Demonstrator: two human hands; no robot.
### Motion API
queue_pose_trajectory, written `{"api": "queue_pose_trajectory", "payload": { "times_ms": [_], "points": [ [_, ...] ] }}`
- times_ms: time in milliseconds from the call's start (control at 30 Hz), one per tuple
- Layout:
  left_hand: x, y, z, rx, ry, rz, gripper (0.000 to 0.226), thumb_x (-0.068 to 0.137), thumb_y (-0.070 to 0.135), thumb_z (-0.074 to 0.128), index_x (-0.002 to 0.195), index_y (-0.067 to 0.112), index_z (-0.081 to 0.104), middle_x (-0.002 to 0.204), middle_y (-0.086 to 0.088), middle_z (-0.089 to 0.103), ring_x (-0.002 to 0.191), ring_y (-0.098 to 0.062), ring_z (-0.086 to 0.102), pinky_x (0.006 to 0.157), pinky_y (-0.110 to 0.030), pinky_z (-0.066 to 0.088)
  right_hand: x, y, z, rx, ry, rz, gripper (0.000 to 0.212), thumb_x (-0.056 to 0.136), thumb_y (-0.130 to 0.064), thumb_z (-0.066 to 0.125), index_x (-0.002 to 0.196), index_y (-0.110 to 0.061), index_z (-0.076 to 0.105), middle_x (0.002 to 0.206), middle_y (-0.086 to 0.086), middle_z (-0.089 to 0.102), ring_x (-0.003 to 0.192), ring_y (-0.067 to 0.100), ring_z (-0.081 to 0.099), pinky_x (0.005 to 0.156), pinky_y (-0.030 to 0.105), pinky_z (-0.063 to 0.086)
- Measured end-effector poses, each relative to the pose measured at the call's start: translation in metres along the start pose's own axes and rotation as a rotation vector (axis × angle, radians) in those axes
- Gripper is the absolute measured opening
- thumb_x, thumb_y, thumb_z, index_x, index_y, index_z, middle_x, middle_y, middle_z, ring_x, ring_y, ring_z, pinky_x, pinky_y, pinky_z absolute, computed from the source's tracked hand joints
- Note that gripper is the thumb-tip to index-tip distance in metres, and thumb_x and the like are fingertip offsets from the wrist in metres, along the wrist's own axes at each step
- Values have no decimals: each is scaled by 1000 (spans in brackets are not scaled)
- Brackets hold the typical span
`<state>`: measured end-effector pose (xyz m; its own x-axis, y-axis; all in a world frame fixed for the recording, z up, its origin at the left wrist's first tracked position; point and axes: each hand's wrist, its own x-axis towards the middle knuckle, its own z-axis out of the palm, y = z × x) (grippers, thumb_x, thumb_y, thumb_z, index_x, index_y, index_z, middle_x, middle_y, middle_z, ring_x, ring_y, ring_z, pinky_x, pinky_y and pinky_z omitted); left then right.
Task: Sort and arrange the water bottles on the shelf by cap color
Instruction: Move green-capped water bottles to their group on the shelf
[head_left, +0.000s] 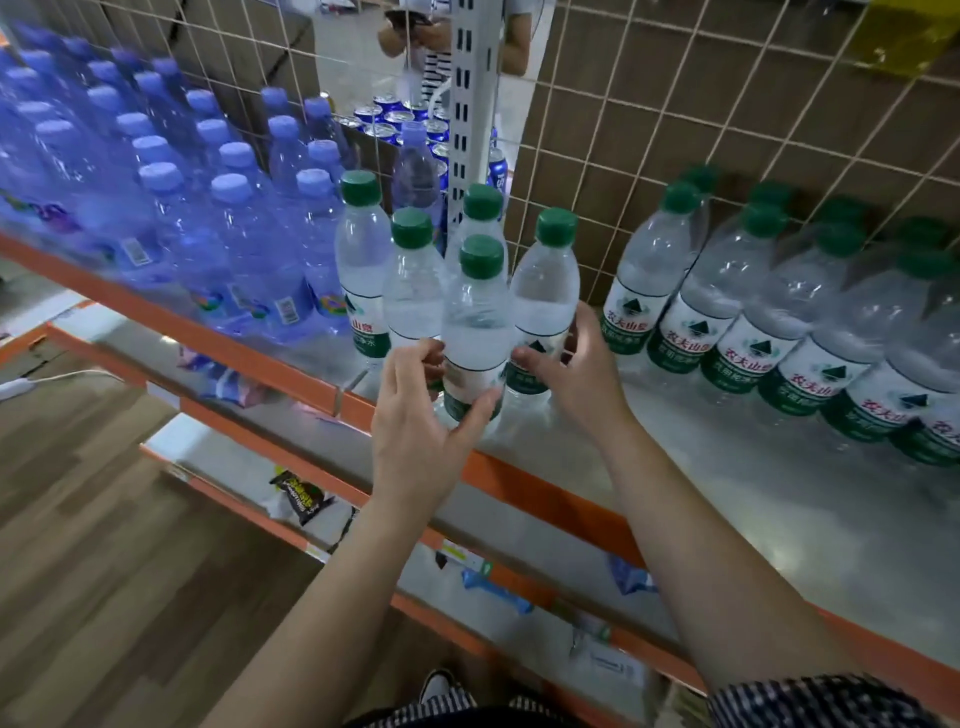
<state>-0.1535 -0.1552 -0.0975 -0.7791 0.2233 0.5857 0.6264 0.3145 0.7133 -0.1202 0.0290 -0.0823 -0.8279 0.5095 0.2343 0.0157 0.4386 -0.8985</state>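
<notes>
Five green-capped bottles (415, 291) stood upright in a loose cluster at the middle of the shelf (727, 493), between the blue-capped bottles (228, 234) massed on the left and a green-capped row (753, 312) along the right. Our left hand (415, 421) gripped the front bottle (475, 332) low on its label. The thumb curled across the near side just above the base and the fingers (428, 358) wrapped round the left side, so the bottle sat in the crook between them. The thumb hid the base, and we could not tell whether it rested on the shelf or hung just clear of it. Our right hand (576, 379) held the right bottle (545, 291), likewise at the label. Its thumb pressed on the front face and its fingers were curled behind the bottle, mostly out of sight. The two held bottles stood just beside each other near the shelf's orange front edge, with the other three behind and to the left. A wire grid (675, 104) backed the shelf, and blue cans (395, 119) showed beyond it.
</notes>
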Motion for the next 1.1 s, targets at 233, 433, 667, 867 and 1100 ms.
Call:
{"api": "queue_pose_trajectory", "payload": {
  "times_ms": [233, 433, 667, 867, 1100],
  "points": [
    [-5, -1, 18, 70, 11, -113, 73, 75, 61, 70, 125, 14, 46, 114, 6, 50, 103, -2, 43, 82, -13, 36, -2, 1, -1, -28, 112, 8, 64, 75, -41, 81, 127, -20, 50, 117, -10, 62, 103, -8, 58, 86, 21, 51],
    [4, 1, 24, 74, 111, -175, 66, 69, 59, 79, 109, 13, 53, 99, 11, 47, 87, 6, 38, 69, -11, 32, -14, 4, -9, -42, 169, 10, 58, 75, -33, 84, 122, -30, 50, 106, -27, 61, 96, -19, 57, 76, 4, 46],
    [8, -1, 19, 41, -73, -91, 61, 73, 55, 63, 110, 7, 59, 101, -2, 58, 85, -7, 50, 70, -15, 39, -20, 9, -16, -61, 172, 30, 56, 76, -35, 82, 124, -32, 51, 104, -34, 61, 98, -19, 57, 78, 2, 45],
    [5, 6, 21, 134, -137, -117, 70, 77, 52, 74, 128, 10, 51, 120, -4, 59, 99, -23, 63, 74, -32, 47, -21, 5, -11, -48, 163, 26, 55, 80, -32, 77, 127, -26, 49, 112, -21, 64, 104, -10, 59, 86, 15, 50],
    [12, 7, 29, 192, -168, -193, 77, 75, 62, 70, 129, 16, 41, 115, -2, 63, 100, -32, 65, 76, -39, 46, -20, -6, -10, -176, 298, 21, 60, 67, -56, 79, 113, -22, 62, 108, -2, 67, 100, 12, 65, 82, 38, 56]
  ]
}}
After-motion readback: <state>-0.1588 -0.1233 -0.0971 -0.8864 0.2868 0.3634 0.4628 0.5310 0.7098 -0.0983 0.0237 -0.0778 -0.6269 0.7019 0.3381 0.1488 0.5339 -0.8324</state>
